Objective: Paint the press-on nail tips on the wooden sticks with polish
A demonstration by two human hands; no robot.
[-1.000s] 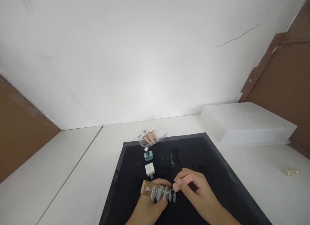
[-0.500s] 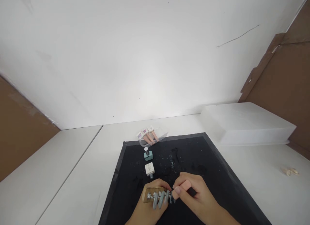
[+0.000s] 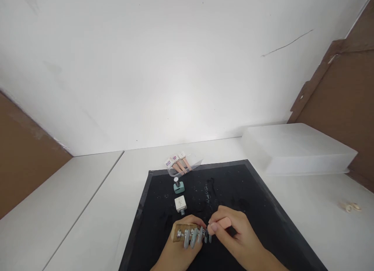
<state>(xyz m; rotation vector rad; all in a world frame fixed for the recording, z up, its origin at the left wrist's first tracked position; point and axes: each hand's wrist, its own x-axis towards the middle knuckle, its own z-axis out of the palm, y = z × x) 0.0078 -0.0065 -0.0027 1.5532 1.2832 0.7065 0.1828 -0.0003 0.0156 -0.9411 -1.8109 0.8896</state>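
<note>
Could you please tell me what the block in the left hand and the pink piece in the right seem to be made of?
Block: probably wood, matte, from its tan-brown, mottled face. Pink piece: perhaps plastic, smooth and matte, from its even colour without glints.

black mat [image 3: 229, 181] cut off below, marking on white bottle [image 3: 180, 202] illegible

Wooden block [image 3: 184, 227] slightly lower than a second ago
</note>
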